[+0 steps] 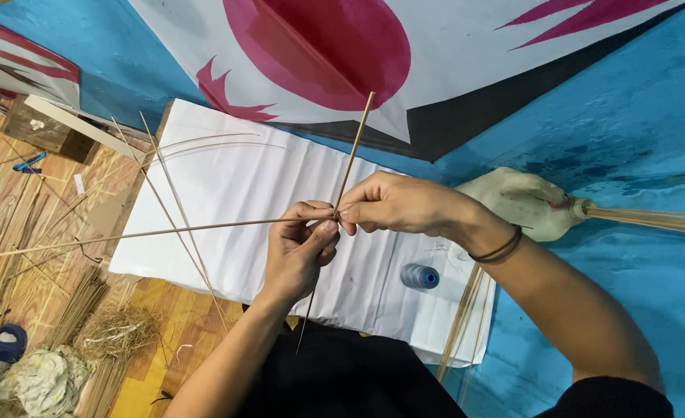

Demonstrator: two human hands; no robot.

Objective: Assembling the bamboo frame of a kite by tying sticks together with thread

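Crossing at the fingertips, an upright bamboo stick (355, 145) and a near-horizontal bamboo stick (164, 231) pointing left are pinched by the left hand (300, 251) and right hand (396, 205).

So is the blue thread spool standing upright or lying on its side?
On its side. The blue thread spool lies on the white paper sheet, its round end with the centre hole facing sideways toward the right.
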